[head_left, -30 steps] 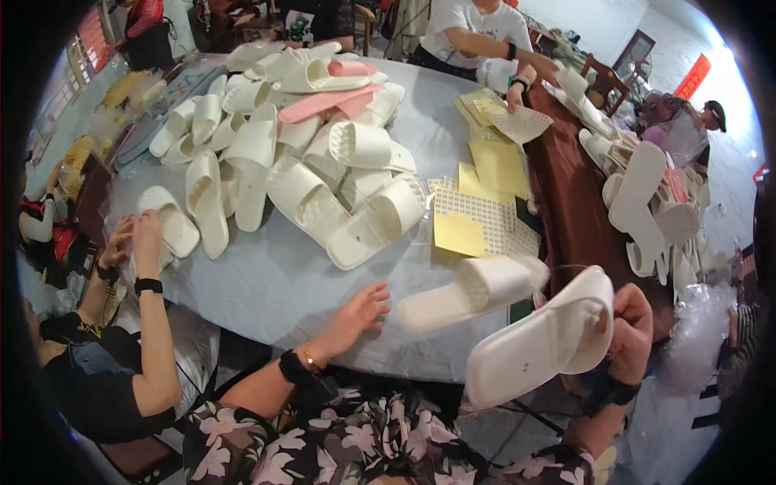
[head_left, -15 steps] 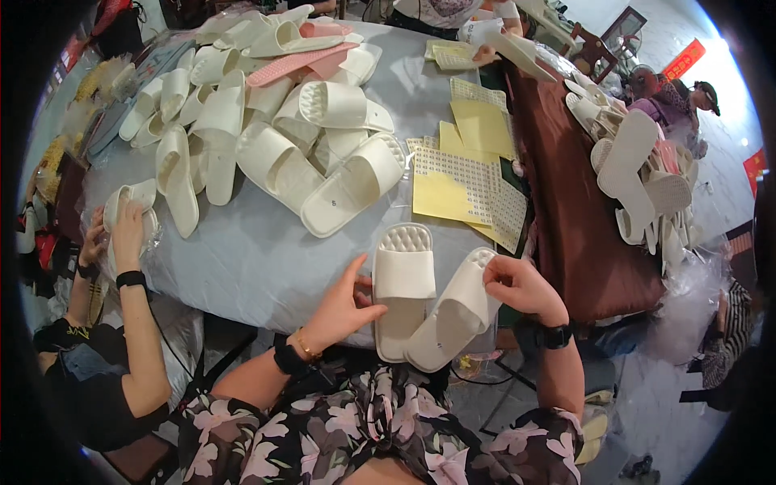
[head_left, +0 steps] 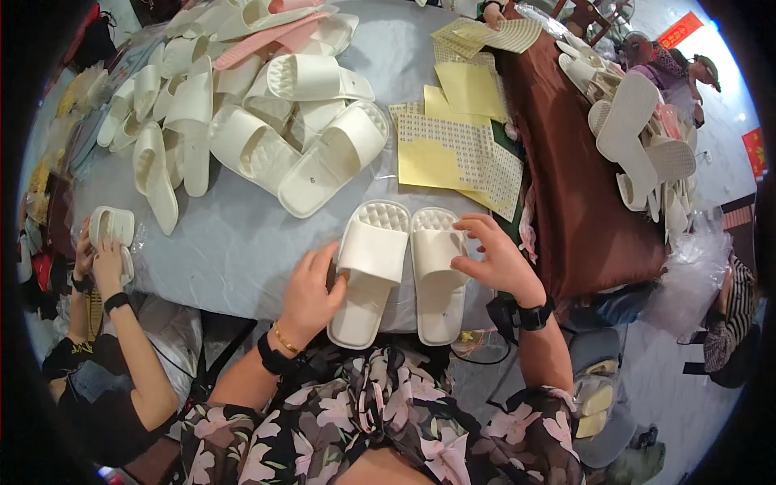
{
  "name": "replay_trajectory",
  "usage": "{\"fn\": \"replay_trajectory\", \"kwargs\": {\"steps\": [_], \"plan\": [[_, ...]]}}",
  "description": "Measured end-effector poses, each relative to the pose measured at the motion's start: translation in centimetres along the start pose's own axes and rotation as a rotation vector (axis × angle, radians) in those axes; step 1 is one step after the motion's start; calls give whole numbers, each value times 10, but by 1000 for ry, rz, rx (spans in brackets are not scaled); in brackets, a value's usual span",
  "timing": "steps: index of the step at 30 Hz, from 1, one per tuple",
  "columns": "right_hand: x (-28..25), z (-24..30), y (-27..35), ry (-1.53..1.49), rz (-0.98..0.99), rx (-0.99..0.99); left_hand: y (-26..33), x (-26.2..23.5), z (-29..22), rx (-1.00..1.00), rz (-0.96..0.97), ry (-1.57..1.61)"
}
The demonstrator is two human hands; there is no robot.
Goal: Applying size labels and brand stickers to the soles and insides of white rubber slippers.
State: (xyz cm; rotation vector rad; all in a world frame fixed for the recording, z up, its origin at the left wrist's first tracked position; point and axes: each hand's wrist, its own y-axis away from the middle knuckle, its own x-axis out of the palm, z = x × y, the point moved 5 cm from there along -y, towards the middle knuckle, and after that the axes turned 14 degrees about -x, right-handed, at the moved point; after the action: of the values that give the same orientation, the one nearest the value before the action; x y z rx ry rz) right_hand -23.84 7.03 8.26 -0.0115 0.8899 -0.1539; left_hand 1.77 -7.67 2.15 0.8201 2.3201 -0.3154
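Two white slippers sit side by side at the table's near edge, right in front of the wearer, toes pointing away, heels toward the body. The left slipper (head_left: 373,255) has its long axis slanting, toe leaning to the right; the right slipper (head_left: 439,250) runs almost straight out, so the toe ends come close while the heels stand apart. And the hands: the left hand (head_left: 309,297) is loosely curved at the left slipper's outer side, thumb and fingers parted, gripping nothing; the right hand (head_left: 499,263) is spread open over the right slipper's outer edge, and whether its fingertips press there, I can't tell. Those fingers cover part of the strap and toe rim. The straps hide the middle of both footbeds, and a small mark near the right heel is too tiny to make out. Up ahead, the slipper pile (head_left: 259,89) is cut off by the top edge, as is the person whose hand (head_left: 493,14) shows by the sticker sheets (head_left: 443,153).
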Motion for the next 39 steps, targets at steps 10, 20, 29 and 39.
{"fn": "replay_trajectory", "kwargs": {"steps": [10,20,29,39], "plan": [[36,6,9,-84,-65,231,6,5,-7,-6,25,-83],[46,6,-12,-62,-151,153,11,-5,-4,-32,-14,-78],[47,4,-13,-19,-192,90,17,-13,-28,219,-248,-193],[46,4,-8,-146,-174,116,28,22,-55,501,133,-90]]}}
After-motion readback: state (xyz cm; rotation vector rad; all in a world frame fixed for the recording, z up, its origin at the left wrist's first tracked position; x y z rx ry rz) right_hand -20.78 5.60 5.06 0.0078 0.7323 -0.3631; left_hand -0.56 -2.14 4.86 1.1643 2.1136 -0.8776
